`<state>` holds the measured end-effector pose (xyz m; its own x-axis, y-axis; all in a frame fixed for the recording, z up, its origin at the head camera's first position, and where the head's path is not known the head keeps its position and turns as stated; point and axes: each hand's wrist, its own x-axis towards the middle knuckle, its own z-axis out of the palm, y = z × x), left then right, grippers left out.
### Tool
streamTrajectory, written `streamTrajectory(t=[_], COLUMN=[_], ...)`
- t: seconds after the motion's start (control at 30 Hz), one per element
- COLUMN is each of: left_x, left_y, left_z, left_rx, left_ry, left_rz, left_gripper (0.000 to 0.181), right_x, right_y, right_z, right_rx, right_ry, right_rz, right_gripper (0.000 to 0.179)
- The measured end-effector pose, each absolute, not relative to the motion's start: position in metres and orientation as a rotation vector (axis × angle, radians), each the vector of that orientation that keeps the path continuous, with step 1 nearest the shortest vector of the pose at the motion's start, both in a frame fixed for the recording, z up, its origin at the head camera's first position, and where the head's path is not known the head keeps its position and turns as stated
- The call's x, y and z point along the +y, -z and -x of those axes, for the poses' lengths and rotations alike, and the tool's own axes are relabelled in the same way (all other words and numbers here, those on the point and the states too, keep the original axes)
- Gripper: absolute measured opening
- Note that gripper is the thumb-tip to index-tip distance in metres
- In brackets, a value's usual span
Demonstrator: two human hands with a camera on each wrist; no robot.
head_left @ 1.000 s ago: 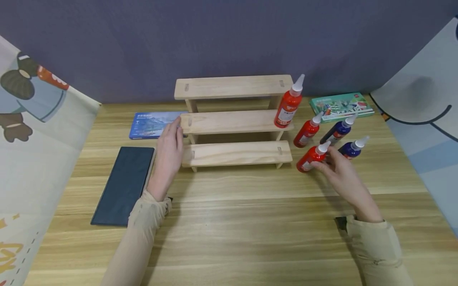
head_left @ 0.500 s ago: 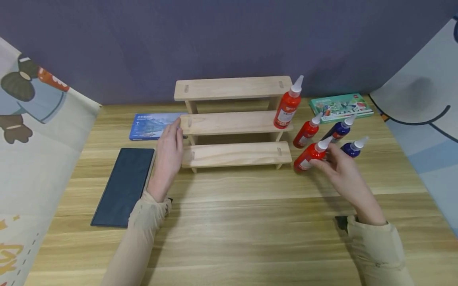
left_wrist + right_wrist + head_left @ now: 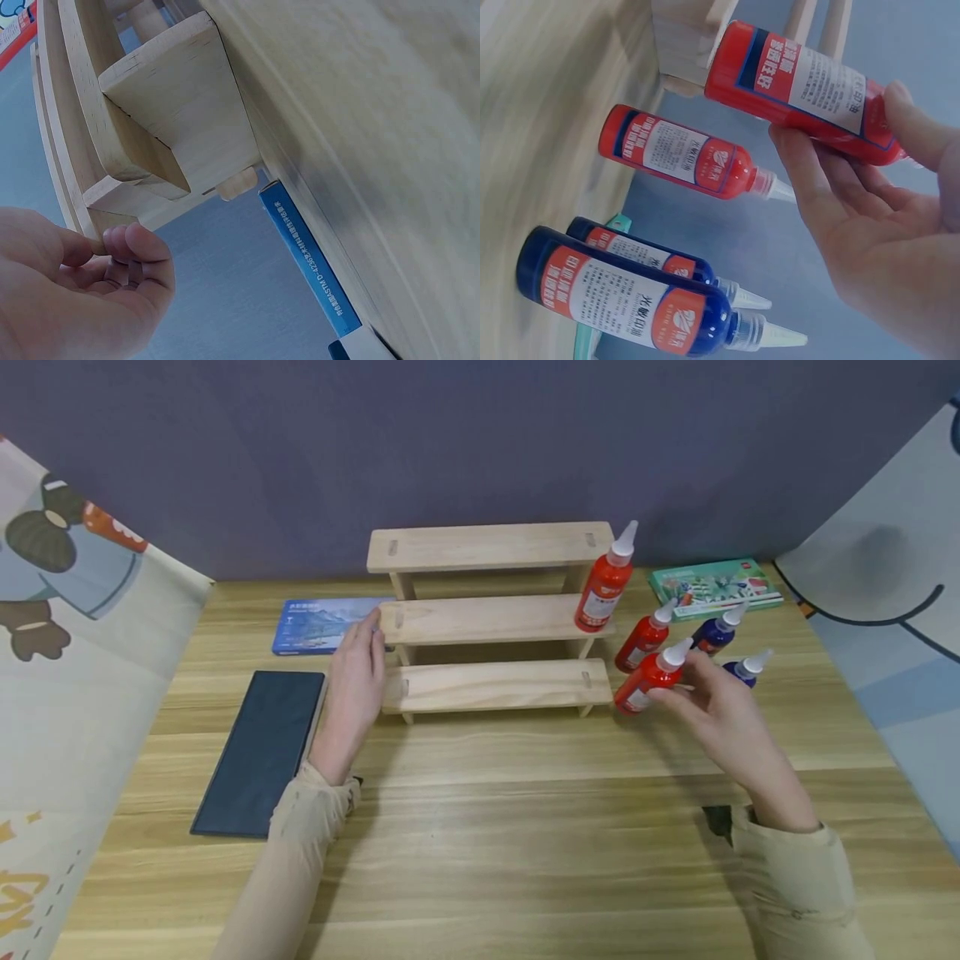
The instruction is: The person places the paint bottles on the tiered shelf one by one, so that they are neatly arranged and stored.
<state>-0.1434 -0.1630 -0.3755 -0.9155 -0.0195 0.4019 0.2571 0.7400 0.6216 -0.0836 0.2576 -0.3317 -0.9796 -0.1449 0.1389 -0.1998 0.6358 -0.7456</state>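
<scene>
My right hand (image 3: 723, 718) holds a red stamp-ink bottle (image 3: 799, 94) with a white pointed nozzle, thumb on one side and fingers on the other. In the right wrist view the bottle's base is off the table, near the lower end of the three-tier wooden shelf (image 3: 495, 685). With thumb and fingers my left hand (image 3: 356, 672) pinches the left end of the shelf's middle tier (image 3: 94, 217). Another red ink bottle (image 3: 602, 589) stands at the right end of that middle tier. On the table by the right hand are a red ink bottle (image 3: 679, 154) and two blue ink bottles (image 3: 626, 296).
A blue box (image 3: 318, 627) lies left of the shelf, partly behind the left hand. Nearer stands no box but a dark flat notebook (image 3: 258, 752). A green box (image 3: 716, 585) lies at the back right. A dark wall (image 3: 480, 435) rises behind the shelf.
My right hand has lifted the red ink bottle off the table and brought it slightly up and left, towards the shelf's lowest tier. The left hand stays at the middle tier.
</scene>
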Motion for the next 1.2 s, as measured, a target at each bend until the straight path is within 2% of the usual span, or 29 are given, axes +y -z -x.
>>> streamTrajectory(t=[0.53, 1.2], left_x=[-0.163, -0.164], left_y=[0.374, 0.375], left_z=[0.143, 0.143], left_rx=[-2.552, -2.567], left_ry=[1.0, 0.999], left_rz=[0.187, 0.182], left_gripper=[0.041, 0.042], right_x=[0.258, 0.243], right_y=[0.315, 0.298], right_z=[0.082, 0.087], right_rx=[-2.728, -2.726], right_ry=[-1.275, -1.31], right_rz=[-0.332, -0.353], right_gripper=[0.04, 0.048])
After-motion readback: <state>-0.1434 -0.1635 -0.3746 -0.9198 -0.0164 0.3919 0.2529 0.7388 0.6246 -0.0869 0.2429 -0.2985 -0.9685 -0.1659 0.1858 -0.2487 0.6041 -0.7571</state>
